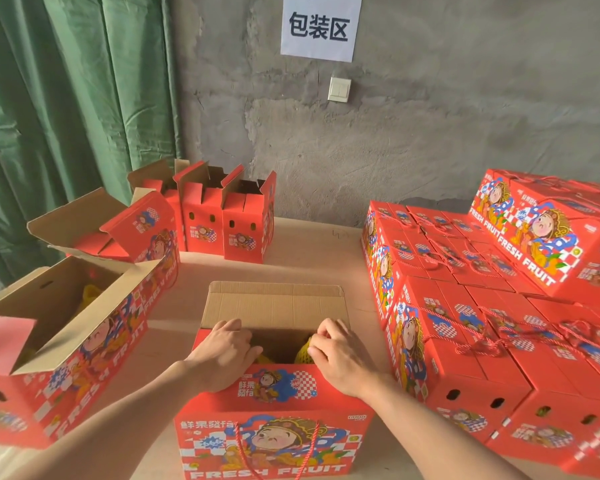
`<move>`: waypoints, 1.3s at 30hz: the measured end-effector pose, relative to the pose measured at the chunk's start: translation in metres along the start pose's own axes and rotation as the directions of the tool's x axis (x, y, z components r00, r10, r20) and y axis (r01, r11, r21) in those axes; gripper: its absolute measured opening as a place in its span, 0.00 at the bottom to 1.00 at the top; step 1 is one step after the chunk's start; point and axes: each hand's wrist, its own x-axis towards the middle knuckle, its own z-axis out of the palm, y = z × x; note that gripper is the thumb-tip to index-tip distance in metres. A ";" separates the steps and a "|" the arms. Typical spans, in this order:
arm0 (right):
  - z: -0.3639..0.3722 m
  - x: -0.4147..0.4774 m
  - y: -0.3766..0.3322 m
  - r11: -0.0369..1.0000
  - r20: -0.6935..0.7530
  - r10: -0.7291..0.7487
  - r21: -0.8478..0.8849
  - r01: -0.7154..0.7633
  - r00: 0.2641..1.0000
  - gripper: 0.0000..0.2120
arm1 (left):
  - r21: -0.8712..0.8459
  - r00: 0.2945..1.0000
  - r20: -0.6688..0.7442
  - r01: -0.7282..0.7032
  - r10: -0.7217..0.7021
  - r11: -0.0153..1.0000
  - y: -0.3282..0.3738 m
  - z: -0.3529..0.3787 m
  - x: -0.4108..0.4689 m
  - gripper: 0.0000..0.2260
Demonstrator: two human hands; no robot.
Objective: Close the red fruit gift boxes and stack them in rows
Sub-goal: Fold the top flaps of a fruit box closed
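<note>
At the near edge of the tan table (309, 258), our left hand (222, 355) and right hand (340, 358) grip the open red cardboard fruit gift box (274, 441) by its near flap.

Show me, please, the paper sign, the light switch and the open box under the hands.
paper sign (321, 27): head view, middle of the sheet.
light switch (339, 89): head view, middle of its white plate.
open box (274, 306): head view, inside of its raised far flap.
</note>
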 end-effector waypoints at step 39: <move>-0.033 -0.003 0.033 0.984 0.388 0.062 0.130 -0.121 0.919 0.24 | 0.005 0.923 0.250 0.300 -0.292 0.954 -0.017 -0.045 -0.014 0.36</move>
